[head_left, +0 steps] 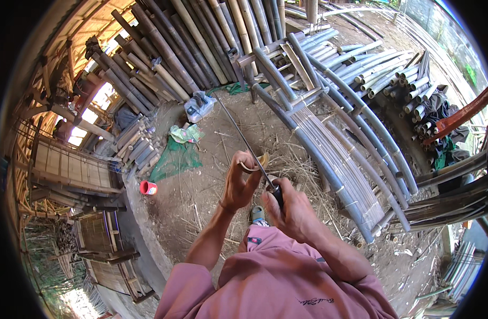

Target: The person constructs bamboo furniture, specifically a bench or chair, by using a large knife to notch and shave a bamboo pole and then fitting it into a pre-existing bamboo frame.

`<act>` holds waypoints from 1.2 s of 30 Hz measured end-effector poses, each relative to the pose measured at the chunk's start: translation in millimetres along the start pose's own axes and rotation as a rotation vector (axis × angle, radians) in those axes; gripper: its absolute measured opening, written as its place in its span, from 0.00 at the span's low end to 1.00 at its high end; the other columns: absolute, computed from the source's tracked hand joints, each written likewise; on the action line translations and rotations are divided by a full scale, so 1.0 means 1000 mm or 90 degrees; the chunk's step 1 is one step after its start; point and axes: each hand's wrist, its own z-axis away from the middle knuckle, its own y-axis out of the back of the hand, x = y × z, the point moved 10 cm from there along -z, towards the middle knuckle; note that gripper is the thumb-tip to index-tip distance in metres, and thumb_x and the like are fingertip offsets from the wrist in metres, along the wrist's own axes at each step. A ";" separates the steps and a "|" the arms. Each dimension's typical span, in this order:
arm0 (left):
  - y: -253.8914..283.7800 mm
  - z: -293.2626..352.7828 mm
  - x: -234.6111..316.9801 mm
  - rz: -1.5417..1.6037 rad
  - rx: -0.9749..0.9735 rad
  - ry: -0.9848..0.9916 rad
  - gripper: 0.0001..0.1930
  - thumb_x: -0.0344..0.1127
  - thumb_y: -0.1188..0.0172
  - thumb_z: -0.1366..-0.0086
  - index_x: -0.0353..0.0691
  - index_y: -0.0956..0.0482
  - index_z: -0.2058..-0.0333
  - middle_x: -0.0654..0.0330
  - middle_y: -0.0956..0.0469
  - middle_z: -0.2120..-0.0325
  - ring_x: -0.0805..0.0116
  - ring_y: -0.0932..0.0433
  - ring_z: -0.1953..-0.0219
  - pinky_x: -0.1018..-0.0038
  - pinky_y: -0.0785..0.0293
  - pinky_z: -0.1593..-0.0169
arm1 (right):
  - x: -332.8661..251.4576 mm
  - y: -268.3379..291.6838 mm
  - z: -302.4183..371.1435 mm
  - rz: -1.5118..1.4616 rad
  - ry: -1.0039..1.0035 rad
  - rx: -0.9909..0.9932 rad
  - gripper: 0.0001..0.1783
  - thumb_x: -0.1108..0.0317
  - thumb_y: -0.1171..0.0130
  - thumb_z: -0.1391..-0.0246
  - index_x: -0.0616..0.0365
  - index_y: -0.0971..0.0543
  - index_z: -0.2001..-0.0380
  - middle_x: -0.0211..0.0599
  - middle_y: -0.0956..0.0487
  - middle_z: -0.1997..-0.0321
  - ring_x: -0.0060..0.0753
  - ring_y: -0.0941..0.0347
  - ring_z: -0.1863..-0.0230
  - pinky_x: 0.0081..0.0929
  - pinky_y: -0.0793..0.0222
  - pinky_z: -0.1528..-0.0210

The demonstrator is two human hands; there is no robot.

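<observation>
My right hand (293, 210) is closed round the black handle of a long-bladed knife (237, 128). Its thin dark blade slants up and to the left, past my left hand. In front of my chest, my left hand (240, 183) grips a short curved piece of split bamboo (263, 159), with its pale inner side partly showing. The blade passes right beside this piece; whether the two touch I cannot tell. Part of the bamboo is hidden by my fingers.
A bamboo bench (329, 154) stands close on the right. Bamboo poles (175, 48) lean at the back, with more stacked (382, 69) at the far right. A red cup (147, 187), green netting (175, 159) and a plastic bag (199, 106) lie on the left. Shavings (292, 159) litter the ground.
</observation>
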 end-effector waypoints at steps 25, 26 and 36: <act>0.006 -0.191 -0.168 -0.309 -0.408 0.122 0.34 0.62 0.63 0.30 0.38 0.29 0.43 0.51 0.35 0.38 0.55 0.37 0.36 0.63 0.46 0.32 | 0.059 -0.026 -0.109 0.114 -0.030 -0.035 0.17 0.62 0.40 0.49 0.65 0.28 0.63 0.51 0.21 0.77 0.58 0.24 0.76 0.45 0.28 0.72; 0.041 -0.198 -0.154 -0.263 -0.322 0.148 0.32 0.61 0.64 0.29 0.40 0.26 0.45 0.51 0.32 0.40 0.54 0.33 0.39 0.64 0.45 0.33 | 0.038 -0.024 -0.119 0.125 -0.052 -0.058 0.15 0.63 0.41 0.49 0.65 0.27 0.65 0.52 0.22 0.77 0.56 0.24 0.76 0.45 0.28 0.72; 0.190 -0.201 -0.209 0.128 -0.124 0.273 0.25 0.57 0.52 0.31 0.38 0.19 0.61 0.55 0.19 0.71 0.68 0.20 0.59 0.67 0.31 0.44 | 0.147 -0.115 -0.220 0.080 -0.175 -0.047 0.14 0.61 0.39 0.55 0.61 0.22 0.69 0.52 0.20 0.70 0.46 0.20 0.68 0.42 0.27 0.66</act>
